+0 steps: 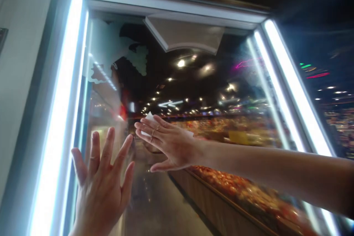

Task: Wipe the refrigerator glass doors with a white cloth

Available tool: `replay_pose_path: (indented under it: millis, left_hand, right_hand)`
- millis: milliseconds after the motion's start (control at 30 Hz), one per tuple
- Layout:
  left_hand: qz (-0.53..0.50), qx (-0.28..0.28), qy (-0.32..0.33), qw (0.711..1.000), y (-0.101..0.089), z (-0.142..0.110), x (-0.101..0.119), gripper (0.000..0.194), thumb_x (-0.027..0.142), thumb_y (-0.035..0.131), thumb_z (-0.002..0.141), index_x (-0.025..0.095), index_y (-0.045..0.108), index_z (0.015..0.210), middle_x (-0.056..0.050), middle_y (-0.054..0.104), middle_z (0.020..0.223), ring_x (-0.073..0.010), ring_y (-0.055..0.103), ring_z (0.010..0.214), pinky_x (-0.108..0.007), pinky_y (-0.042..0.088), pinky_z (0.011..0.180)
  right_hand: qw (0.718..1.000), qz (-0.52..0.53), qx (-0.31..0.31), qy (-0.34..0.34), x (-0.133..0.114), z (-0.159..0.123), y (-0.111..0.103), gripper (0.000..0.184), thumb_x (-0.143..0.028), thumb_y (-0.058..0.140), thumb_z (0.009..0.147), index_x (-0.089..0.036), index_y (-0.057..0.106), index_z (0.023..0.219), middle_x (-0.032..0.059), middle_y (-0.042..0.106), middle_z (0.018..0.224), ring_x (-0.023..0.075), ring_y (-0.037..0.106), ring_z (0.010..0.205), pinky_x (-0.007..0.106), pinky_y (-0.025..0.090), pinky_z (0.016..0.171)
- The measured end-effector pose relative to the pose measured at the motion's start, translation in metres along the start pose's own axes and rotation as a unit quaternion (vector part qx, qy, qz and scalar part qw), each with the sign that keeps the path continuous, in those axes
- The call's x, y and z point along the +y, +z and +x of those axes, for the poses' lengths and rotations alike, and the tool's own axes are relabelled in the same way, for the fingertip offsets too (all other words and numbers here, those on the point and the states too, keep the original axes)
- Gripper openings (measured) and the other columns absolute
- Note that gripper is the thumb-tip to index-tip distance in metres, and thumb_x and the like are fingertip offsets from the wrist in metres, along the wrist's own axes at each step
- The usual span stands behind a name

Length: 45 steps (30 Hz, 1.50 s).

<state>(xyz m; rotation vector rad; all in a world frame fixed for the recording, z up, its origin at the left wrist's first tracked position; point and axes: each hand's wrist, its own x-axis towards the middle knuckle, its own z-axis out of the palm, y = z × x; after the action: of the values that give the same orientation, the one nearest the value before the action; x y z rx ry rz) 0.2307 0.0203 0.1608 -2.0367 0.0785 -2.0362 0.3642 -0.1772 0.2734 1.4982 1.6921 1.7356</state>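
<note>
The right grip (173,142) lies flat, unclenched, over the cloth (149,117) at mid-frame; the left grip (101,193), lower left, is splayed and released. Even palm pressure on the glass (106,59) should keep the cloth from slipping.

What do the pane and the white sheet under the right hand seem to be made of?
Pane: probably glass, glossy; faint doubles of the light strips show in it.
Sheet: matte white, perhaps paper or thin cloth; it has a pointed corner, but the right hand hides most of it.
</note>
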Motion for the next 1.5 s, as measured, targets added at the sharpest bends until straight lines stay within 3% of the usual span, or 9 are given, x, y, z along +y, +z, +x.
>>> replay_pose_path:
  millis: [167,300,433,567,700,867,1000,1167,1500]
  left_hand:
    - [0.009,0.028,0.022,0.999,0.013,0.024,0.025,0.077,0.02,0.055,0.097,0.034,0.022,0.165,-0.007,0.015,0.177,-0.0365,0.005,0.164,-0.069,-0.001,0.13]
    - [-0.002,0.041,0.037,0.998,0.027,0.047,0.054,0.075,0.021,0.053,0.099,0.035,0.021,0.166,-0.007,0.016,0.176,-0.0382,0.008,0.163,-0.071,0.001,0.13]
    - [-0.005,0.064,0.046,0.997,0.043,0.073,0.088,0.073,0.021,0.051,0.1,0.035,0.022,0.165,-0.007,0.019,0.176,-0.0377,0.012,0.163,-0.071,0.005,0.129]
    - [-0.015,0.082,0.071,0.994,0.057,0.101,0.124,0.067,0.023,0.05,0.1,0.03,0.03,0.163,-0.009,0.023,0.175,-0.0349,0.01,0.164,-0.068,0.003,0.131]
    - [-0.043,0.088,0.079,0.992,0.067,0.126,0.166,0.062,0.033,0.053,0.101,0.029,0.036,0.161,-0.007,0.021,0.175,-0.0315,0.007,0.164,-0.064,0.001,0.132]
    - [-0.059,0.093,0.107,0.988,0.078,0.147,0.218,0.064,0.036,0.054,0.101,0.031,0.033,0.162,-0.006,0.022,0.175,-0.0288,0.007,0.165,-0.062,-0.001,0.133]
    - [-0.085,0.105,0.119,0.984,0.091,0.157,0.248,0.06,0.039,0.054,0.101,0.031,0.04,0.159,-0.005,0.027,0.174,-0.0261,0.007,0.165,-0.057,-0.002,0.134]
    - [-0.092,0.085,0.125,0.984,0.107,0.163,0.266,0.058,0.04,0.055,0.101,0.031,0.043,0.157,-0.005,0.029,0.173,-0.0265,0.01,0.164,-0.057,-0.003,0.133]
    - [-0.065,0.066,0.115,0.989,0.109,0.147,0.252,0.058,0.038,0.055,0.101,0.029,0.043,0.157,-0.007,0.031,0.172,-0.0281,0.011,0.164,-0.061,0.003,0.133]
  right_hand:
    - [0.993,0.009,0.034,0.116,0.038,-0.014,-0.003,0.101,-0.076,0.028,0.101,0.0,0.012,0.165,0.0217,0.016,0.174,0.0303,0.001,0.165,0.055,0.01,0.135]
    - [0.997,0.01,0.017,0.075,0.071,-0.04,-0.009,0.104,-0.08,0.031,0.099,-0.005,0.007,0.167,0.0181,0.015,0.175,0.0276,0.0,0.165,0.053,0.01,0.135]
    - [0.98,0.002,0.039,0.193,0.109,-0.07,-0.02,0.098,-0.075,0.025,0.102,-0.007,0.003,0.168,0.0213,0.012,0.175,0.0301,0.003,0.165,0.057,0.011,0.134]
    - [0.991,0.001,0.03,0.13,0.14,-0.105,-0.029,0.099,-0.078,0.028,0.101,-0.011,-0.001,0.169,0.0167,0.013,0.176,0.0289,0.004,0.165,0.055,0.012,0.135]
    - [0.966,-0.017,0.057,0.253,0.158,-0.149,-0.038,0.091,-0.068,0.029,0.105,-0.012,-0.005,0.168,0.0188,0.013,0.175,0.0313,0.007,0.164,0.06,0.014,0.133]
    - [0.989,0.0,0.02,0.145,0.164,-0.215,-0.044,0.097,-0.068,0.038,0.104,-0.016,-0.013,0.167,0.0158,0.011,0.176,0.0315,0.006,0.164,0.061,0.019,0.133]
    - [0.954,-0.022,0.092,0.285,0.182,-0.257,-0.048,0.084,-0.061,0.031,0.107,-0.023,-0.015,0.167,0.0141,0.01,0.176,0.0343,0.009,0.164,0.069,0.021,0.13]
    - [0.984,0.002,0.042,0.172,0.186,-0.278,-0.048,0.093,-0.066,0.036,0.105,-0.02,-0.016,0.167,0.0145,0.011,0.176,0.0326,0.007,0.164,0.065,0.02,0.132]
    - [0.977,-0.003,0.072,0.203,0.169,-0.272,-0.046,0.092,-0.061,0.038,0.106,-0.018,-0.015,0.167,0.0173,0.011,0.176,0.0324,0.004,0.164,0.066,0.017,0.131]
